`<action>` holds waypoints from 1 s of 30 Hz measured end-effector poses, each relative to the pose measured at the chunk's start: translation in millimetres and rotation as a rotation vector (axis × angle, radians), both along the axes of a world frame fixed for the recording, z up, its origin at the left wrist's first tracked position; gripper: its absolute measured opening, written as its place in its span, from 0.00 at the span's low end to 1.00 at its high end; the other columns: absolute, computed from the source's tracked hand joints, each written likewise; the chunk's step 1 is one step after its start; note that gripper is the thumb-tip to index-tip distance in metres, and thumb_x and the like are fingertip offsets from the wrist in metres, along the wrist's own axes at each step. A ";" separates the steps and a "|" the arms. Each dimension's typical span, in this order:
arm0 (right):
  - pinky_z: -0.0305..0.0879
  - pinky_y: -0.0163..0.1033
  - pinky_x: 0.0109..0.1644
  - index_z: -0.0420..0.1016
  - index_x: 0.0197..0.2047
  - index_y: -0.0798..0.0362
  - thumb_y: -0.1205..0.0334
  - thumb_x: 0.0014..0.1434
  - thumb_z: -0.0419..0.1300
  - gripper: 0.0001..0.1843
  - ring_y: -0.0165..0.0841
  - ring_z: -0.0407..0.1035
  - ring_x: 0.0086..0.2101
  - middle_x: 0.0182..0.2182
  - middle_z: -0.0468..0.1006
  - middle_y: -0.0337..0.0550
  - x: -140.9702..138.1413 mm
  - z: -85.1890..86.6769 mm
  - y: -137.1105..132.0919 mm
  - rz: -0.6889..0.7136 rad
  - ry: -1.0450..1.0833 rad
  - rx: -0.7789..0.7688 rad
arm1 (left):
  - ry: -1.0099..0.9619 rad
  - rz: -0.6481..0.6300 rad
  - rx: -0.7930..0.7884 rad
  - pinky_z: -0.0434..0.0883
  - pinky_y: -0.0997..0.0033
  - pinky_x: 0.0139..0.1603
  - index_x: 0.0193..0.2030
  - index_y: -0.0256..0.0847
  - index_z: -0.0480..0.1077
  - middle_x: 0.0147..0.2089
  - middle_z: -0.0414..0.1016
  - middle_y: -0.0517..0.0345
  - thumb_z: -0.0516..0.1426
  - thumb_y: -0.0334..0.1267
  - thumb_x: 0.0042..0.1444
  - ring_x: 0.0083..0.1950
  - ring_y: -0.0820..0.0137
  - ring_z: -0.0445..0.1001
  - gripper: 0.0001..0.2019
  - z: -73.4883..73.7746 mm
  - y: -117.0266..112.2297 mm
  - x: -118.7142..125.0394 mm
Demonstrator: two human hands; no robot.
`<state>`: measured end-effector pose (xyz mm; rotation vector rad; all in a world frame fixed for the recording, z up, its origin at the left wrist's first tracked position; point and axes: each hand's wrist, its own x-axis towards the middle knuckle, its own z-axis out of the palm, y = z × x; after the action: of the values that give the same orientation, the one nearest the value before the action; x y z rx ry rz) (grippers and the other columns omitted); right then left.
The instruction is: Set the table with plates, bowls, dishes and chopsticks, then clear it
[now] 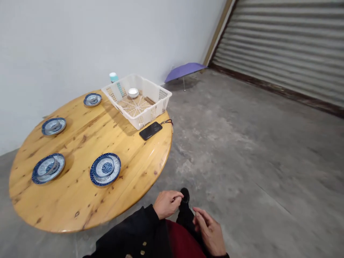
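Observation:
My left hand (168,204) is in front of my body, just off the round table's edge, its fingers curled in with nothing visible in them. To its right, my right hand (209,231) hangs over the floor, fingers loosely bent and thumb apart, holding nothing. Nearest to the hands on the table (80,143) is a blue-and-white plate (94,178) with a small bowl (104,167) on it. Further plates with bowls stand along the left side: a front one (61,168), a middle one (63,125) and a far one (99,101).
A white plastic basket (150,116) at the table's far right contains white bowls (133,93) and brown sticks (149,100). A phone (151,130) with a strap lies before it; a teal bottle (114,77) stands behind. An open purple umbrella (185,71) rests on the floor near the roller shutter (282,46).

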<state>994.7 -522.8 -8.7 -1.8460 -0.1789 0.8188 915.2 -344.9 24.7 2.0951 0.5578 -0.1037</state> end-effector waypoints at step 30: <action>0.63 0.32 0.24 0.76 0.39 0.56 0.49 0.57 0.57 0.18 0.26 0.64 0.18 0.19 0.73 0.36 300.9 75.3 231.7 0.736 -0.223 0.317 | -0.084 0.914 0.001 0.73 0.71 0.43 0.51 0.41 0.75 0.38 0.81 0.56 0.47 0.49 0.63 0.41 0.66 0.79 0.21 20.1 71.4 134.1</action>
<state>1295.7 -291.2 66.6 -1.5566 -1.1136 0.9978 1049.3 -273.5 44.9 1.6524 1.3909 0.5026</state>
